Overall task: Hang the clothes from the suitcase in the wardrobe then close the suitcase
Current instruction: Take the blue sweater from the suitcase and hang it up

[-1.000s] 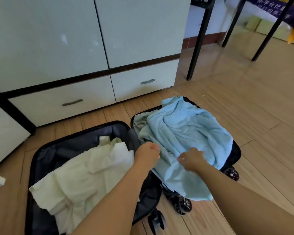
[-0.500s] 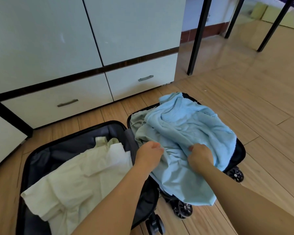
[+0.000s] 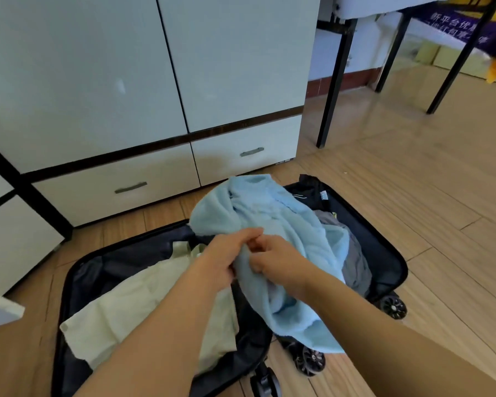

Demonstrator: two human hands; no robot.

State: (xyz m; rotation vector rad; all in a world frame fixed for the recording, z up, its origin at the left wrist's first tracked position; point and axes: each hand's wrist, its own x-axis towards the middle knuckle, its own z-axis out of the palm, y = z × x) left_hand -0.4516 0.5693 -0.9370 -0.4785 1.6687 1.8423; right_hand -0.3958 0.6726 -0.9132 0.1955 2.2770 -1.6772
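On the wooden floor (image 3: 413,213) in front of the white wardrobe (image 3: 103,81), my black suitcase (image 3: 390,253) lies opened flat, both halves facing up and its wheels (image 3: 312,361) toward me. Its left half holds a crumpled pale cream garment (image 3: 132,310) that spreads over most of the dark lining. Its right half holds a grey garment (image 3: 355,262) bunched against the inner wall, with something dark at the far corner that I cannot make out. Over that half I hold the light blue garment (image 3: 272,213), raised off the pile, its lower edge hanging across the near rim of the case. My left hand (image 3: 226,259) has its fingers curled into the blue cloth, and my right hand (image 3: 281,262) pinches the same cloth just beside it, the two hands nearly touching. The wardrobe doors are closed, and so are the two drawers (image 3: 241,150) beneath them. A black-legged frame (image 3: 335,81) stands to the right of the wardrobe.
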